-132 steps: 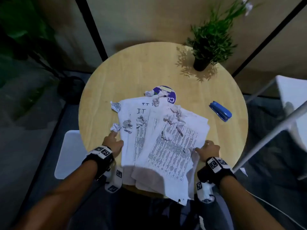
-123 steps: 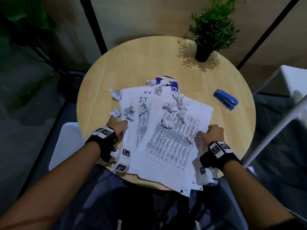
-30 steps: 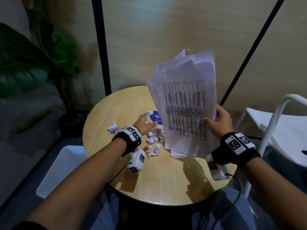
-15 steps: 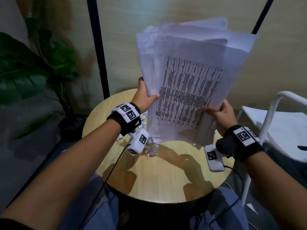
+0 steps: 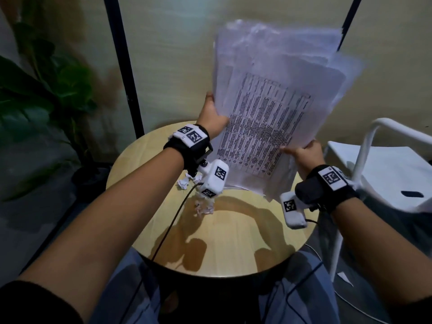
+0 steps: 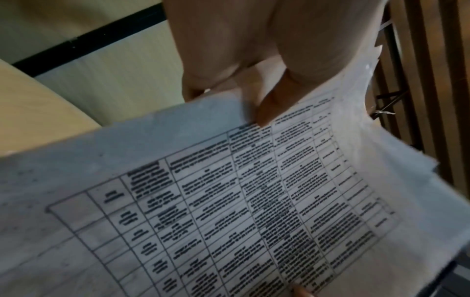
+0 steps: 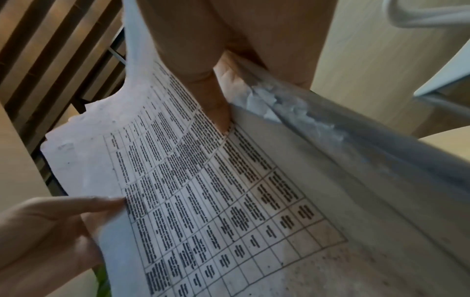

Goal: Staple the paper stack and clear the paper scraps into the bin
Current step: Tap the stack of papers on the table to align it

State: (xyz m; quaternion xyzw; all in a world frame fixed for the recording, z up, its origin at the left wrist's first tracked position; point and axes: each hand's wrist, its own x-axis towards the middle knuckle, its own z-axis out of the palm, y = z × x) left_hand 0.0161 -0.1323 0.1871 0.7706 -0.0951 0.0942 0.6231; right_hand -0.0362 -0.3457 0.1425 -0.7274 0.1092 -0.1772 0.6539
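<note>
Your left hand [image 5: 211, 118] and right hand [image 5: 304, 153] each pinch the floppy, misaligned paper stack [image 5: 275, 108] at frame centre; grip both side edges firmly, since loose sheets slide.

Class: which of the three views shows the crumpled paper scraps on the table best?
The head view: a few scraps lie on the round table under the left wrist. Both wrist views are filled by the paper stack and show no scraps.

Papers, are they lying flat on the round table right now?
No, the paper stack is lifted above the table, gripped by the left hand and the right hand.
</note>
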